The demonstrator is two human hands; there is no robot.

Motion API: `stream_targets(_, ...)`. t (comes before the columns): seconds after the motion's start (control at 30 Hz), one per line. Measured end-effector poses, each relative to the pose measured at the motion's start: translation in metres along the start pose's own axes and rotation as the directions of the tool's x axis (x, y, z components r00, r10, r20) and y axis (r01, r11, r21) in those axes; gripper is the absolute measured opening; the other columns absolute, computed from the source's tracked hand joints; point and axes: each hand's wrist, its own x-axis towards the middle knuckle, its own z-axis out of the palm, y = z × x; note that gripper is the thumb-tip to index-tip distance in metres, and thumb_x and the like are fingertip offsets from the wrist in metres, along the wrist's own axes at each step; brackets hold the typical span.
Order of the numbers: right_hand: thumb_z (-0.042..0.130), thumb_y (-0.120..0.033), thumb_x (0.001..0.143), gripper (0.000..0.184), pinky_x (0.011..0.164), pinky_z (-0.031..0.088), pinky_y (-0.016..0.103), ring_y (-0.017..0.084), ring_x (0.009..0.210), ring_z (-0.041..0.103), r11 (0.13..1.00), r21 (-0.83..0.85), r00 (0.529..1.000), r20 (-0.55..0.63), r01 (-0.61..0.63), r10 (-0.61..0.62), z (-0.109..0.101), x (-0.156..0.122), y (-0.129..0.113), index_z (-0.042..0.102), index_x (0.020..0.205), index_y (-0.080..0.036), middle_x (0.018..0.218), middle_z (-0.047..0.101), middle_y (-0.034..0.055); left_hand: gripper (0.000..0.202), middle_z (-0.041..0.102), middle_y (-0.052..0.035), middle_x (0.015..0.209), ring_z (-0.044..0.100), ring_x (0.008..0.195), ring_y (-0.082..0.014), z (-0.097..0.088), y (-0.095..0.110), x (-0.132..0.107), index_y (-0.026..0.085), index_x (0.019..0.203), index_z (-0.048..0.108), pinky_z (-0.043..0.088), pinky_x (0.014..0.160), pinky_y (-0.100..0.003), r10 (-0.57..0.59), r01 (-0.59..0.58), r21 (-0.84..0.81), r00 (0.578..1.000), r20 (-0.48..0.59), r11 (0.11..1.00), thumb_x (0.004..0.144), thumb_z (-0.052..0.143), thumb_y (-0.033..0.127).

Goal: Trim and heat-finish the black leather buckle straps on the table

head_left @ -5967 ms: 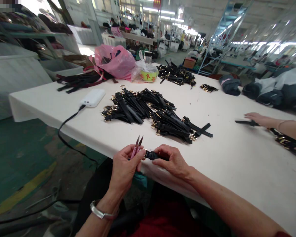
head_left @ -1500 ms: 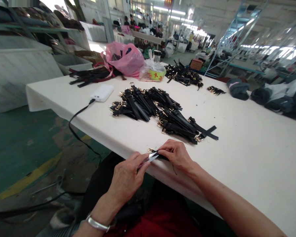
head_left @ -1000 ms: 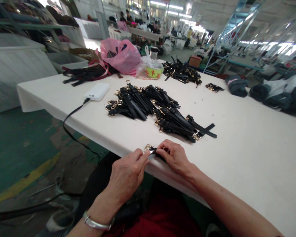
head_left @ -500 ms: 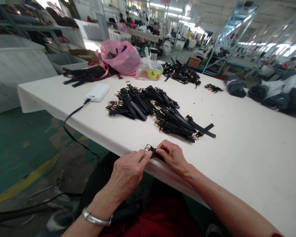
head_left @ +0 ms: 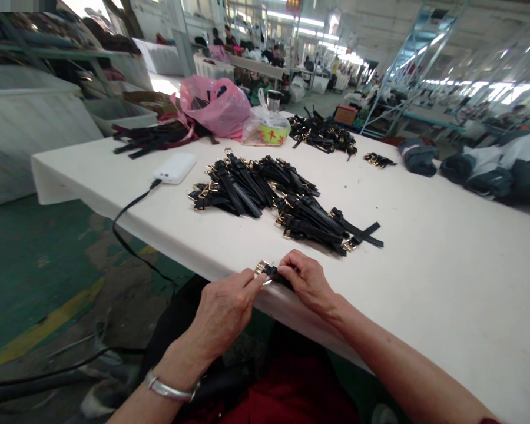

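Observation:
A short black strap with a gold buckle lies at the table's near edge, between my two hands. My left hand, with a silver bangle at its wrist, pinches the strap at the buckle end. Close beside it, my right hand is closed on the strap just right of the buckle, fingertips bent down. The rest of this strap is mostly hidden under the right hand. Beyond my hands lie piles of similar black buckled straps, some crossing each other.
A white power bank sits on the white table, its black cable hanging over the left edge. Farther back are a pink plastic bag, a clear bag, another strap heap and dark rolled bundles.
My left hand has shifted slightly left at the buckle, so more of the buckle end shows. The right hand keeps its pinch in nearly the same place.

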Motion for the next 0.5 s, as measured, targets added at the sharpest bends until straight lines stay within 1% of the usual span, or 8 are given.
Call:
stream_targets(0.1,0.05,-0.023,0.085,0.016,0.063,0.035,0.023,0.012,0.066,0.05,1.0,-0.021,1.0,-0.019,-0.008,0.008,-0.015,0.0,-0.006,0.056,0.071,-0.019,0.071,0.056,-0.0018,0.026,0.064,-0.0015,0.083,0.062,0.073,-0.014,0.004,-0.005,-0.004,0.022,0.105,0.063,0.046,0.067,-0.023,-0.089,0.082,-0.187,0.996,-0.029,0.979,0.095,0.039,0.026)
stream_targets(0.17,0.049,-0.022,0.085,0.019,0.059,0.032,0.023,0.011,0.062,0.046,0.991,-0.131,0.999,0.023,-0.025,0.028,-0.037,-0.006,-0.015,0.056,0.067,-0.019,0.067,0.054,-0.0017,0.026,0.065,-0.0014,0.088,0.063,0.078,-0.014,0.006,-0.011,-0.008,0.023,0.109,0.062,0.047,0.072,-0.023,-0.171,0.149,-0.312,0.984,-0.043,0.938,0.095,0.042,0.031)
stream_targets(0.23,0.049,-0.022,0.084,0.023,0.055,0.028,0.024,0.011,0.056,0.042,0.961,-0.274,0.985,0.154,-0.028,0.073,-0.064,-0.02,-0.026,0.054,0.061,-0.019,0.062,0.052,-0.0017,0.027,0.066,-0.0016,0.094,0.063,0.083,-0.0148,0.008,-0.018,-0.014,0.024,0.11,0.062,0.047,0.076,-0.024,-0.248,0.205,-0.402,0.967,-0.057,0.893,0.093,0.045,0.034)
stream_targets(0.27,0.05,-0.022,0.083,0.025,0.054,0.028,0.024,0.01,0.054,0.041,0.949,-0.314,0.964,0.246,-0.017,0.098,-0.078,-0.029,-0.031,0.054,0.059,-0.019,0.06,0.052,-0.0018,0.027,0.067,-0.0017,0.097,0.064,0.085,-0.0153,0.008,-0.021,-0.017,0.024,0.11,0.063,0.047,0.078,-0.025,-0.278,0.224,-0.434,0.959,-0.062,0.872,0.092,0.047,0.035)
stream_targets(0.37,0.057,-0.022,0.079,0.018,0.051,0.028,0.024,0.01,0.05,0.042,0.946,-0.32,0.871,0.45,-0.047,0.196,-0.106,-0.057,-0.039,0.058,0.061,-0.021,0.054,0.052,-0.0035,0.028,0.068,-0.0018,0.099,0.064,0.086,-0.0161,0.01,-0.026,-0.024,0.023,0.109,0.064,0.048,0.08,-0.026,-0.331,0.256,-0.495,0.941,-0.068,0.83,0.091,0.049,0.037)
stream_targets(0.4,0.058,-0.02,0.077,0.012,0.052,0.03,0.023,0.01,0.051,0.044,0.945,-0.322,0.864,0.456,-0.063,0.213,-0.109,-0.064,-0.039,0.062,0.066,-0.022,0.055,0.054,-0.0037,0.028,0.068,-0.0019,0.099,0.064,0.086,-0.0163,0.011,-0.027,-0.024,0.023,0.109,0.064,0.048,0.08,-0.026,-0.339,0.262,-0.507,0.938,-0.064,0.821,0.09,0.049,0.037)
stream_targets(0.43,0.058,-0.019,0.076,0.009,0.053,0.032,0.023,0.011,0.053,0.047,0.942,-0.328,0.878,0.427,-0.073,0.217,-0.108,-0.069,-0.038,0.065,0.072,-0.023,0.058,0.057,-0.0034,0.028,0.069,-0.002,0.099,0.064,0.086,-0.0165,0.012,-0.026,-0.024,0.022,0.108,0.065,0.048,0.08,-0.027,-0.346,0.266,-0.516,0.936,-0.064,0.814,0.09,0.049,0.037)
stream_targets(0.5,0.058,-0.017,0.075,0.016,0.06,0.037,0.025,0.013,0.061,0.053,0.935,-0.344,0.94,0.286,-0.081,0.186,-0.096,-0.072,-0.033,0.068,0.085,-0.025,0.07,0.062,-0.0014,0.027,0.069,-0.0023,0.101,0.064,0.088,-0.0171,0.012,-0.022,-0.021,0.022,0.107,0.065,0.048,0.081,-0.028,-0.349,0.267,-0.526,0.935,-0.061,0.808,0.09,0.05,0.036)
